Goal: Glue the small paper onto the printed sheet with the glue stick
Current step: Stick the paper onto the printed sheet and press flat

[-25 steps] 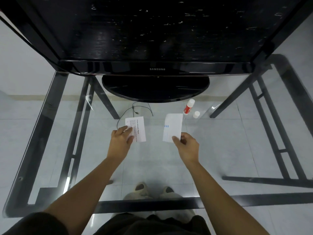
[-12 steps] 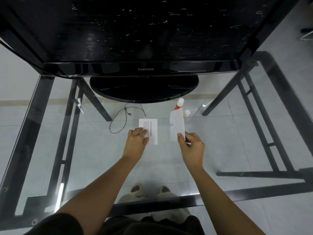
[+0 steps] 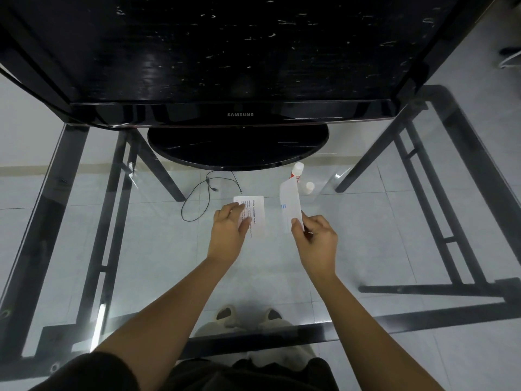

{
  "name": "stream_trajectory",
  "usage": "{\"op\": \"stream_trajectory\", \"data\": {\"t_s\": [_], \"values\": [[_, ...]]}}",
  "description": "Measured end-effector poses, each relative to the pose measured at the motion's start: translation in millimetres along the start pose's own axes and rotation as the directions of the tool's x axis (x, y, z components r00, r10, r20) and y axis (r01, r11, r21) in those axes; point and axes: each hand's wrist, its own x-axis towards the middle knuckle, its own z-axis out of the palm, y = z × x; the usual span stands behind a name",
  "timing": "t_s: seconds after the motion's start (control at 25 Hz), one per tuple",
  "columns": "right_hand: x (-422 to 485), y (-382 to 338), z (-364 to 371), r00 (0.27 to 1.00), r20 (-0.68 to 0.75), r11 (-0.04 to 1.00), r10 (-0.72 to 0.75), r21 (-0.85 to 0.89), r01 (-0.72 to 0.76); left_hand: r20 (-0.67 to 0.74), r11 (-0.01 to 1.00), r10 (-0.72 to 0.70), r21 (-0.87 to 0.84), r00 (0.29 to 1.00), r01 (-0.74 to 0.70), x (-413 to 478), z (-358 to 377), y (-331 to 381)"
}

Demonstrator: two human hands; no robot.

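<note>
A printed sheet with black text lies flat on the glass table. My left hand rests on its left part, fingers pressing it down. My right hand pinches the lower edge of a small white paper with blue marks, holding it raised and tilted just right of the printed sheet. Behind that paper stands a red and white glue stick, partly hidden by it. Its white cap sits beside it on the glass.
A black Samsung monitor on a round base fills the back of the table. A thin black cable lies left of the sheet. Dark frame bars run under the glass. My feet show below.
The small paper has turned more upright and edge-on in my right hand and moved closer to the printed sheet. My left hand stays on the sheet. The view has shifted.
</note>
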Motion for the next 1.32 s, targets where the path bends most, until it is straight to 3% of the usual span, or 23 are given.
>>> {"op": "stream_trajectory", "data": {"t_s": [0.08, 0.2, 0.32, 0.52, 0.64, 0.72, 0.8, 0.88, 0.96, 1.08, 1.32], "values": [[0, -6, 3, 0.994, 0.025, 0.993, -0.105, -0.05, 0.106, 0.002, 0.971, -0.104, -0.216, 0.995, 0.101, 12, -19, 10], [-1, -17, 13, 0.975, 0.088, 0.968, -0.205, -0.129, 0.216, 0.28, 0.765, -0.248, -0.531, 0.928, 0.365, 28, -49, 25], [-1, -30, 25, 0.951, 0.145, 0.937, -0.273, -0.186, 0.297, 0.407, 0.734, -0.213, -0.533, 0.888, 0.42, 32, -62, 34], [-1, -41, 37, 0.895, 0.246, 0.863, -0.372, -0.264, 0.432, 0.346, 0.682, -0.306, -0.57, 0.887, 0.458, 37, -68, 36], [-3, -42, 40, 0.887, 0.282, 0.856, -0.366, -0.272, 0.44, 0.335, 0.657, -0.363, -0.57, 0.869, 0.494, 39, -67, 32], [-7, -40, 40, 0.914, 0.291, 0.92, -0.283, -0.186, 0.344, 0.327, 0.65, -0.379, -0.572, 0.866, 0.501, 42, -69, 29], [-6, -38, 38, 0.978, 0.139, 0.988, -0.155, 0.027, 0.153, 0.341, 0.641, -0.391, -0.565, 0.855, 0.519, 45, -72, 22], [3, -33, 34, 0.999, 0.019, 0.981, 0.048, 0.187, -0.05, 0.406, 0.633, -0.354, -0.558, 0.842, 0.536, 45, -76, 11], [13, -26, 30, 0.969, 0.131, 0.953, 0.211, 0.192, -0.234, 0.491, 0.652, -0.284, -0.531, 0.824, 0.541, 42, -77, 1], [15, -18, 33, 0.898, 0.328, 0.926, 0.295, 0.135, -0.353, 0.556, 0.675, -0.25, -0.487, 0.793, 0.555, 35, -71, -8], [13, -6, 47, 0.822, 0.361, 0.848, 0.44, 0.134, -0.513, 0.491, 0.636, -0.372, -0.484, 0.788, 0.602, 24, -50, -17]]}}
